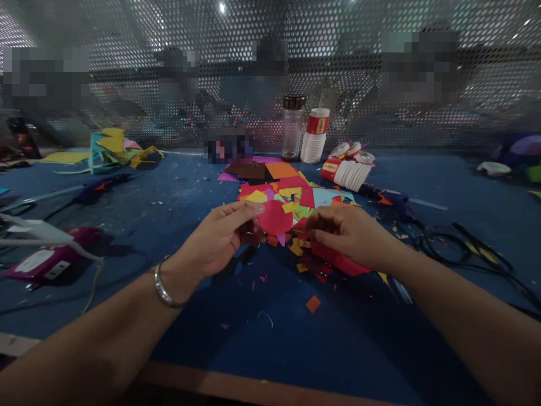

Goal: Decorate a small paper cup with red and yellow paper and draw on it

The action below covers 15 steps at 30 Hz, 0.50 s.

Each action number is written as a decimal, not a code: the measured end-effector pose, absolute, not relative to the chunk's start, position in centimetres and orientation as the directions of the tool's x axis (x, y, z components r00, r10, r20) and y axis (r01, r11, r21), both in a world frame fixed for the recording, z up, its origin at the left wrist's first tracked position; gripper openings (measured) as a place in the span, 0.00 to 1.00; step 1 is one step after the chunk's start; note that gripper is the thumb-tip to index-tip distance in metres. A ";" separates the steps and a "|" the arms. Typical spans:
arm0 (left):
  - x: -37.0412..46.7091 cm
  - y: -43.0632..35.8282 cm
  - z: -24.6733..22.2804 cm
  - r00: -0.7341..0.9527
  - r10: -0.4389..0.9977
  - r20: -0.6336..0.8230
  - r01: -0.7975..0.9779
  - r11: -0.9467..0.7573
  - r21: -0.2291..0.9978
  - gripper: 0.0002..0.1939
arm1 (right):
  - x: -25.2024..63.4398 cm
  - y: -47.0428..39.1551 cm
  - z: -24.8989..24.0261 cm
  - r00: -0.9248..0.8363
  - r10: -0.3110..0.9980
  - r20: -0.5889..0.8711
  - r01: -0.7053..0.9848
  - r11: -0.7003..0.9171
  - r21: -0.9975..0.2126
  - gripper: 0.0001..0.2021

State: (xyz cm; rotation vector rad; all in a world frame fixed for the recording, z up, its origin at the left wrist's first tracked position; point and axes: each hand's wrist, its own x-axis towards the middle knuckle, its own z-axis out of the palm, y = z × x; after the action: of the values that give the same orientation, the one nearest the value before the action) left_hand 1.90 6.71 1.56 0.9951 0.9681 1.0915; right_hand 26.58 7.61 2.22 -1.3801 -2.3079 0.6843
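Observation:
My left hand (224,237) pinches the left edge of a round red paper cutout (274,219) between thumb and fingers. Purple pointed bits show at the cutout's top and bottom, and a small yellow piece lies at its upper right. Just right of it, my right hand (349,234) hovers low over the scraps, its fingers loosely curled and the thumb apart from them. Nothing shows between those fingers. Beneath and behind both hands spreads a pile of coloured paper scraps (302,213). Red paper (340,259) lies under my right hand.
Glue guns lie at left (99,187) and right (393,203), with a black cable (443,248). A glass jar (291,129), stacked paper cups (313,138) and a tipped cup stack (346,173) are behind. A purple power strip (53,256) sits left. Perforated metal screen (236,96) closes the back.

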 end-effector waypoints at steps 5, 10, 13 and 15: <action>2.1 6.8 1.6 0.134 0.986 -0.102 -0.337 0.142 0.931 0.16 | 25.7 7.1 1.9 -0.491 0.869 0.057 0.766 0.462 -0.446 0.07; 2.3 6.6 1.7 0.136 0.987 -0.086 -0.356 0.130 0.925 0.17 | 25.2 6.9 1.5 -0.514 0.856 0.045 0.794 0.495 -0.352 0.05; 2.3 6.4 1.7 0.147 0.986 -0.077 -0.339 0.124 0.932 0.17 | 25.4 7.0 1.2 -0.528 0.848 0.039 0.793 0.509 -0.336 0.03; 2.3 6.3 1.8 0.151 0.986 -0.077 -0.335 0.124 0.934 0.17 | 25.5 7.1 1.1 -0.533 0.846 0.035 0.788 0.511 -0.344 0.03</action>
State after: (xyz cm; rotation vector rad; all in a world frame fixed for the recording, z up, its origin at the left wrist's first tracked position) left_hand 2.26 6.32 1.78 0.9406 0.9022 1.1832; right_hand 25.49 7.13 1.08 -1.3985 -2.5528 0.4282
